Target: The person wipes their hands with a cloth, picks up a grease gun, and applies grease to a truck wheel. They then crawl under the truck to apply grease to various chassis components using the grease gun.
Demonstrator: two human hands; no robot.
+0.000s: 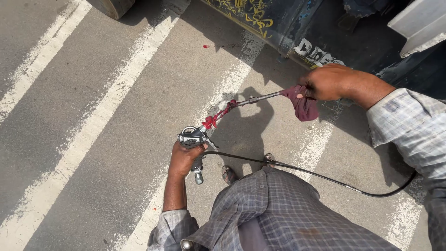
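Note:
My left hand grips the handle of a metal grease gun, whose head is smeared with red grease. A thin metal tube runs from the gun up and to the right. My right hand holds the far end of that tube through a dark red rag wrapped around it. A black hose leaves the gun's base and curves off to the right across my grey checked shirt.
I stand on grey asphalt with wide white painted stripes. A dark vehicle body with yellow and white markings fills the top right, with a tyre at top left. My sandalled feet show below.

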